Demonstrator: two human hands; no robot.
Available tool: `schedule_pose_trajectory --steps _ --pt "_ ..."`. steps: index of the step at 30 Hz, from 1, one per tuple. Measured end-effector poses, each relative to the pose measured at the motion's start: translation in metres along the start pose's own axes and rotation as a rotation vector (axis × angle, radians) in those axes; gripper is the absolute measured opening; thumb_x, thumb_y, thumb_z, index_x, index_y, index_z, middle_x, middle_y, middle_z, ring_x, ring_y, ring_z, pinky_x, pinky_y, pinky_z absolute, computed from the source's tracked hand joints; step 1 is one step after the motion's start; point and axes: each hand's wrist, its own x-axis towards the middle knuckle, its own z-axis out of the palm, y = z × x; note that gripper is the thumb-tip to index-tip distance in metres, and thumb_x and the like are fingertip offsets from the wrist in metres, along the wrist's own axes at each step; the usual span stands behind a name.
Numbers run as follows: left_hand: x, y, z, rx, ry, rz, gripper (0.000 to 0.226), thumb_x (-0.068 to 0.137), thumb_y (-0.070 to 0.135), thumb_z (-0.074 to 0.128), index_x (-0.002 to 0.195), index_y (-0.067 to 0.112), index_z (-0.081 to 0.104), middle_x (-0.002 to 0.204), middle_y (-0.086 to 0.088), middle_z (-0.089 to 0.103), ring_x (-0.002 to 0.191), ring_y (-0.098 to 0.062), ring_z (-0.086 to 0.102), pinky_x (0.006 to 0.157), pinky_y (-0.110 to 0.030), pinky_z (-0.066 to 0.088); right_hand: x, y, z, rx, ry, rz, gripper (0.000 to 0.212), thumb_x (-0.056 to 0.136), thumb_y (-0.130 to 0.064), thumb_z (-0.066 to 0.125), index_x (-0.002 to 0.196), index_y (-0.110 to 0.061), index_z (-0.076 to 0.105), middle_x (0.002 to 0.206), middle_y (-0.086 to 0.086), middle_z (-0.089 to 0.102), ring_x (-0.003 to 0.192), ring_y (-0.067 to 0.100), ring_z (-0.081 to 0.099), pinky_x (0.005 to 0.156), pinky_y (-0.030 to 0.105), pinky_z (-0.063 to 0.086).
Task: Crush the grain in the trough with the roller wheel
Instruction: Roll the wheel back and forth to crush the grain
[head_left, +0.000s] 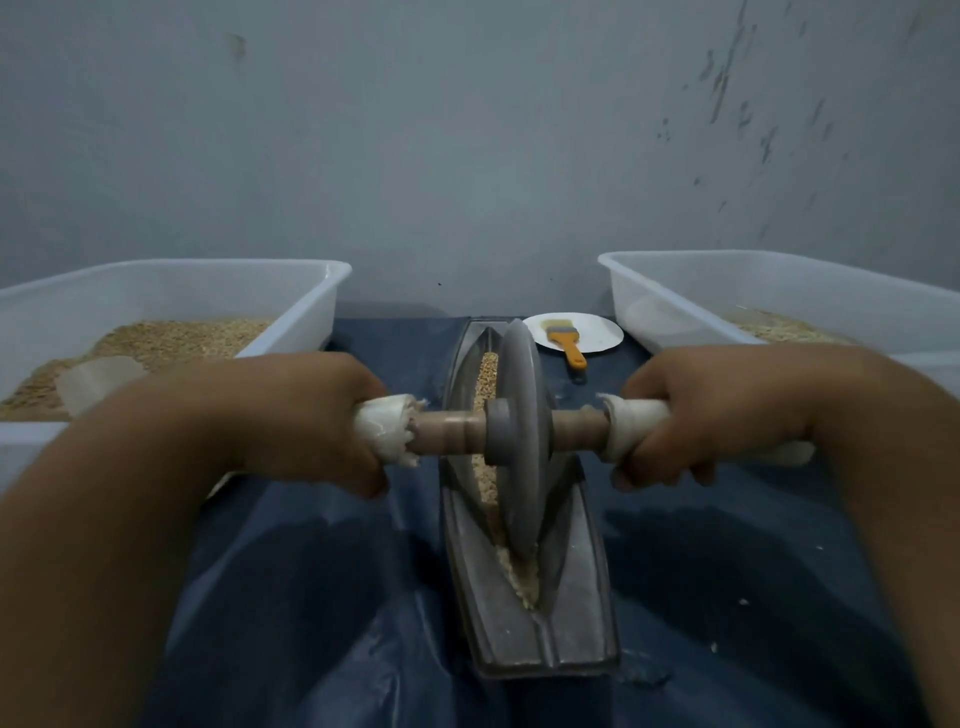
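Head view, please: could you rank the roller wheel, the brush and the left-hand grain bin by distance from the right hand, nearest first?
From the right hand:
1. Roller wheel, just to its left in the trough.
2. Brush, beyond it on the white plate.
3. Left-hand grain bin, across on the far left.

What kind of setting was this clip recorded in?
Probably a makeshift grain-grinding station indoors, not a kitchen. A boat-shaped trough with a roller wheel sits on a blue sheet against a bare scuffed wall, flanked by plastic tubs of grain.
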Motion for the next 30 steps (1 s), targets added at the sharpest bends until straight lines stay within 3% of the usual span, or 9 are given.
schedule_pose_trajectory --steps 3,5,11,15,19,23,25,27,30 --pt "0.011 0.000 0.009 -0.009 0.128 -0.019 0.020 0.068 0.030 0.078 0.082 0.029 0.064 0.068 0.007 0.064 0.061 -0.007 0.059 0.053 -0.023 0.040 0.018 0.000 0.010 -0.147 0.276 -0.013 0.024 0.069 -0.043 0.079 0.080 -0.027 0.065 0.071 -0.005 0.069 0.067 0.012 0.065 0.063 0.032 0.052" --pt "0.011 -0.001 0.009 -0.017 0.115 -0.020 0.019 0.068 0.028 0.078 0.080 0.027 0.064 0.068 0.005 0.064 0.061 -0.009 0.060 0.053 -0.023 0.041 0.021 -0.001 0.012 -0.186 0.338 -0.039 0.023 0.070 -0.041 0.078 0.081 -0.026 0.064 0.077 -0.003 0.068 0.074 0.016 0.065 0.070 0.035 0.052" --pt "-0.006 -0.007 -0.004 -0.066 -0.154 0.021 0.028 0.058 0.040 0.078 0.082 0.038 0.066 0.060 0.010 0.068 0.052 -0.004 0.064 0.047 -0.016 0.043 -0.012 0.000 -0.005 0.020 -0.135 -0.037 0.037 0.051 -0.052 0.078 0.079 -0.029 0.072 0.068 -0.001 0.073 0.056 0.012 0.066 0.052 0.017 0.047" --pt "0.007 -0.005 0.005 -0.043 0.018 -0.015 0.023 0.060 0.036 0.080 0.078 0.031 0.067 0.063 0.007 0.068 0.055 -0.003 0.062 0.051 -0.019 0.044 0.008 0.003 0.003 0.001 0.088 -0.037 0.026 0.061 -0.045 0.083 0.074 -0.028 0.068 0.067 -0.001 0.070 0.055 0.010 0.064 0.051 0.024 0.048" --pt "0.016 -0.003 0.014 -0.021 0.184 -0.016 0.018 0.065 0.029 0.078 0.075 0.025 0.064 0.064 0.005 0.063 0.057 -0.006 0.059 0.051 -0.022 0.038 0.029 0.004 0.015 -0.218 0.393 -0.082 0.024 0.070 -0.044 0.078 0.077 -0.026 0.063 0.075 -0.005 0.065 0.072 0.014 0.062 0.068 0.033 0.050" --pt "0.001 -0.006 0.002 -0.047 -0.006 -0.012 0.022 0.061 0.035 0.078 0.079 0.028 0.067 0.058 0.009 0.067 0.050 -0.004 0.062 0.044 -0.017 0.043 0.007 0.006 0.003 0.002 0.033 -0.057 0.029 0.059 -0.046 0.080 0.078 -0.027 0.069 0.070 -0.004 0.073 0.062 0.015 0.067 0.055 0.025 0.050" --pt "-0.009 -0.006 -0.005 -0.075 -0.135 0.000 0.025 0.060 0.039 0.078 0.082 0.033 0.067 0.060 0.010 0.068 0.052 -0.005 0.064 0.045 -0.015 0.043 -0.004 0.005 -0.002 0.032 -0.100 -0.090 0.038 0.049 -0.053 0.074 0.080 -0.032 0.072 0.076 -0.002 0.075 0.070 0.022 0.071 0.055 0.020 0.050" --pt "-0.010 -0.006 -0.007 -0.090 -0.163 -0.006 0.025 0.061 0.040 0.080 0.082 0.035 0.067 0.060 0.011 0.068 0.053 -0.004 0.065 0.047 -0.015 0.043 -0.004 0.003 -0.002 0.056 -0.091 -0.108 0.037 0.050 -0.052 0.078 0.080 -0.030 0.072 0.075 -0.003 0.074 0.069 0.021 0.071 0.055 0.019 0.050" --pt "0.002 -0.003 0.001 -0.038 0.033 -0.038 0.023 0.063 0.038 0.081 0.078 0.030 0.066 0.061 0.008 0.066 0.055 -0.005 0.061 0.050 -0.020 0.040 0.015 0.005 0.007 -0.036 0.164 -0.076 0.026 0.064 -0.045 0.083 0.073 -0.028 0.065 0.065 -0.007 0.069 0.061 0.011 0.065 0.055 0.025 0.046"
